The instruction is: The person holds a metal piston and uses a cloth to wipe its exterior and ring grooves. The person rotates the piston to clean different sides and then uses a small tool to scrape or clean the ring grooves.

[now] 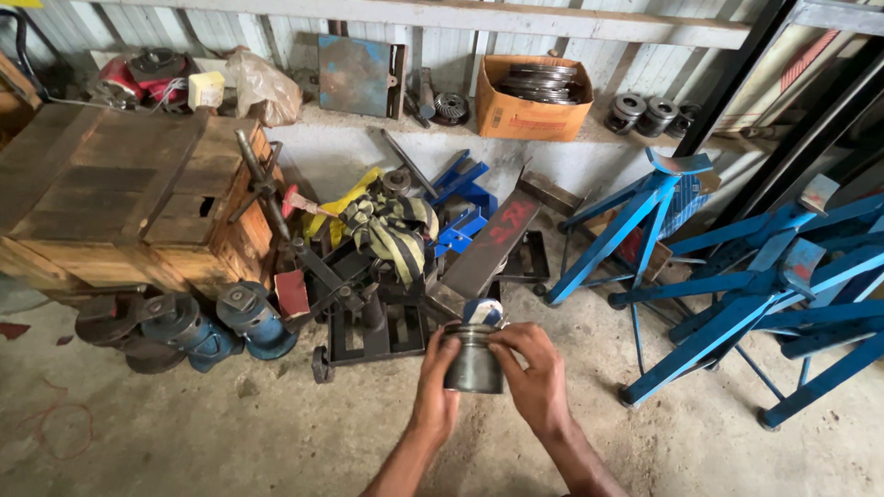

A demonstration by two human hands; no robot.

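Both of my hands hold a short grey metal cylinder (473, 361), like a piston, at the lower middle of the head view. My left hand (434, 387) grips its left side with the fingers wrapped round the wall. My right hand (535, 375) covers the right side, fingertips on the top rim. A shiny rounded metal piece (483, 311) shows just above the cylinder's top; I cannot tell if it is attached. The cylinder hangs above the concrete floor (230, 433).
A heap of dark metal parts, a striped cloth (394, 232) and blue brackets lies just beyond my hands. A wooden crate (120, 198) stands at the left, with blue cylinders (253, 317) before it. Blue metal stands (737, 285) fill the right. A cardboard box (532, 97) sits on the ledge.
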